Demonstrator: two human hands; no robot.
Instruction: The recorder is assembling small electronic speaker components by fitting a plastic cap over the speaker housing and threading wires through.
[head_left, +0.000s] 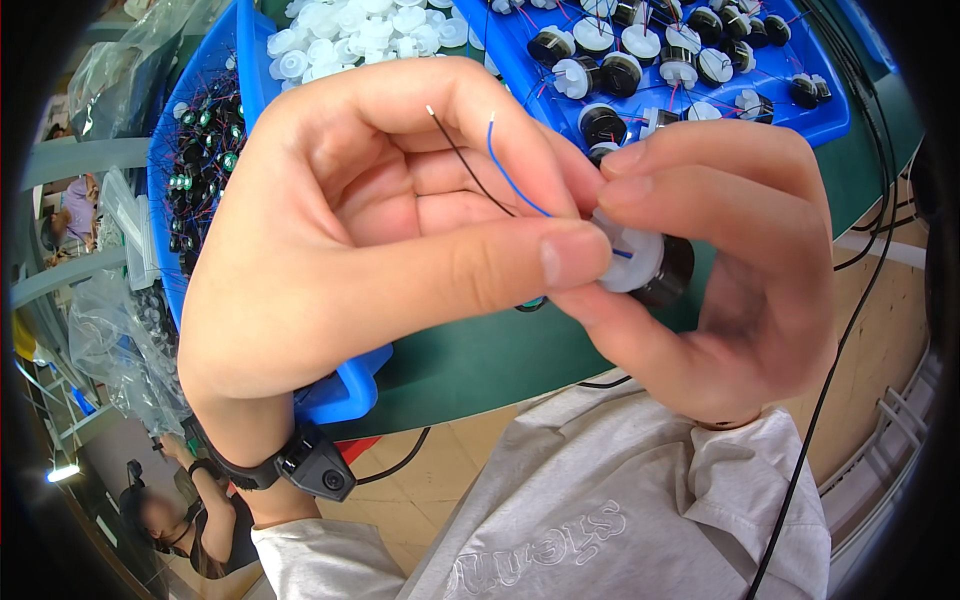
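Observation:
Both of my hands are raised in front of me around one small round part with a black body [676, 270] and a white plastic cap [643, 262]. My right hand [755, 240] grips it, thumb below and fingertips above. Between thumb and forefinger, my left hand [350, 270] pinches the part's two wires close to the cap. The blue wire [500, 172] and the black wire [462, 160] stick out past the left thumb, their bare ends free over the palm. A short stretch of blue shows on the cap. Fingers hide where the wires join the part.
Beyond my hands, one blue bin holds white plastic caps [370, 30]; another blue bin [825, 122] holds black-and-white round parts. Wired black-and-green pieces [205, 150] fill a bin at left. Black cables [870, 300] hang at right. A person [215, 520] is at lower left.

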